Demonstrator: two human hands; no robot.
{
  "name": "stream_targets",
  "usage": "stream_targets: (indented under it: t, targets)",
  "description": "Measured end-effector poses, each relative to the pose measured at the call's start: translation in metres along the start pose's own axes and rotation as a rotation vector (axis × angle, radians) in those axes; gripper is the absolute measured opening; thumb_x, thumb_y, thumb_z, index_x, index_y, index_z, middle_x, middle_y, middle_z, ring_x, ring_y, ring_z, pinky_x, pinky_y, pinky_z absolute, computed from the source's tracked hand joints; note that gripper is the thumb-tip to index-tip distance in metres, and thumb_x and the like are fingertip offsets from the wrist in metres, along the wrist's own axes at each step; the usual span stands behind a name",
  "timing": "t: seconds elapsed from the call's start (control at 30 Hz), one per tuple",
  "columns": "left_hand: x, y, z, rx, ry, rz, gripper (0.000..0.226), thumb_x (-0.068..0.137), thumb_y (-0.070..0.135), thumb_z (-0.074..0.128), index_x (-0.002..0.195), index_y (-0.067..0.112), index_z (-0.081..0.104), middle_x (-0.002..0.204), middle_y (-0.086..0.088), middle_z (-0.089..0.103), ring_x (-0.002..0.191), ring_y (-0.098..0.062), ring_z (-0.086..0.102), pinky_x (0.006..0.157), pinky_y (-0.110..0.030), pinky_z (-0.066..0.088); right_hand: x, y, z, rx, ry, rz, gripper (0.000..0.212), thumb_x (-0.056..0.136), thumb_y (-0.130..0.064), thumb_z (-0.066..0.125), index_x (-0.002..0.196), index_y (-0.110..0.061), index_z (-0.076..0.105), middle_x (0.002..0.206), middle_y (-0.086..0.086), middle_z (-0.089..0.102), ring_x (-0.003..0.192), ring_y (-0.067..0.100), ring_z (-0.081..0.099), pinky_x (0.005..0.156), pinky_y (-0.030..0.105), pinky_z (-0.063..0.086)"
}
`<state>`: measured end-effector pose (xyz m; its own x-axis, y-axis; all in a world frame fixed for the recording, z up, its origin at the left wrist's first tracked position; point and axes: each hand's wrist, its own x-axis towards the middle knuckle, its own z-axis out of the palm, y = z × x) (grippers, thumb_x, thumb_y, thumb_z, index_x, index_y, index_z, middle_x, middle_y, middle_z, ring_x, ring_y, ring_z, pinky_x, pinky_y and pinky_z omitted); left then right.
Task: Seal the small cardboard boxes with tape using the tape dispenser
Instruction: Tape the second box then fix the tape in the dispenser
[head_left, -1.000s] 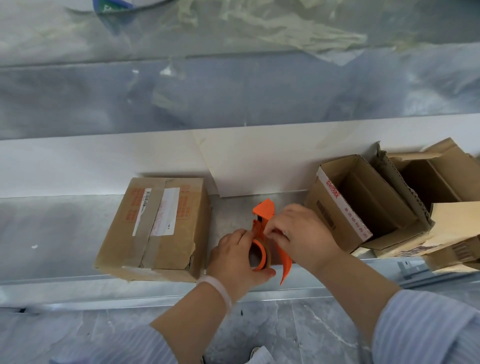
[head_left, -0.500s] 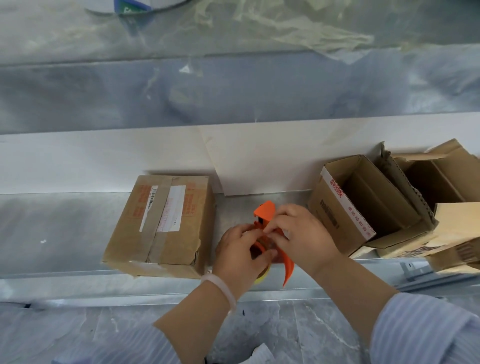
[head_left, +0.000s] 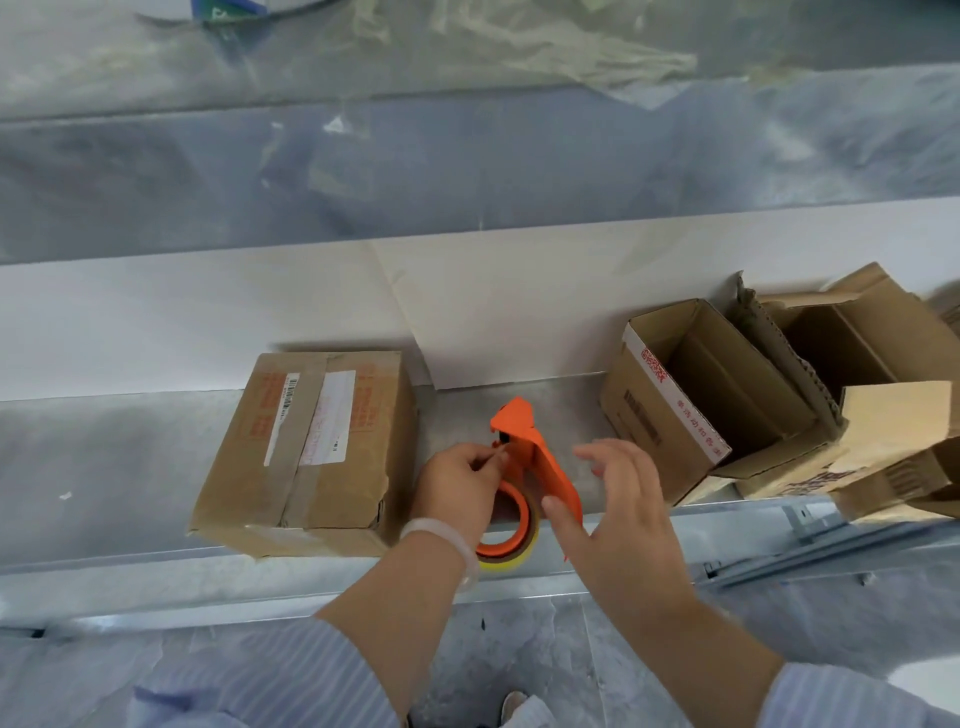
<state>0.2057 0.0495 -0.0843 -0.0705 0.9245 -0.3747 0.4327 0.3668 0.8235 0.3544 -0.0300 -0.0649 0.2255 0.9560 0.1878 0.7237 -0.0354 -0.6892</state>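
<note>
An orange tape dispenser (head_left: 527, 457) with a yellowish tape roll (head_left: 511, 540) stands on the metal ledge between two boxes. My left hand (head_left: 460, 491) rests against the roll and its fingertips pinch at the dispenser's head, perhaps on the tape end. My right hand (head_left: 618, 499) hovers just right of the dispenser, fingers spread, holding nothing. To the left lies a closed cardboard box (head_left: 306, 452) with tape along its top seam. An open, empty cardboard box (head_left: 675, 410) stands tilted to the right.
More open, torn cardboard boxes (head_left: 857, 384) pile up at the far right. A white board (head_left: 493, 312) runs behind the metal ledge (head_left: 93, 457). Crumpled clear plastic sheeting (head_left: 467, 130) covers the space beyond.
My right hand has let go of the dispenser's head and pulled back to the right with its fingers spread. My left hand has slid up from the roll to the dispenser's head.
</note>
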Motion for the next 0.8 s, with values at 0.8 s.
stream_targets:
  t: [0.8]
  targets:
    - [0.021, 0.005, -0.007, -0.268, 0.069, -0.303, 0.029, 0.094, 0.017, 0.060, 0.065, 0.014, 0.061, 0.075, -0.009, 0.066, 0.069, -0.023, 0.062, 0.054, -0.022, 0.043, 0.046, -0.030, 0.013, -0.596, -0.543, 0.011, 0.037, 0.092, -0.025, 0.063, 0.125, -0.028, 0.044, 0.121, 0.001, 0.040, 0.102, 0.020, 0.047, 0.077, 0.032, 0.048]
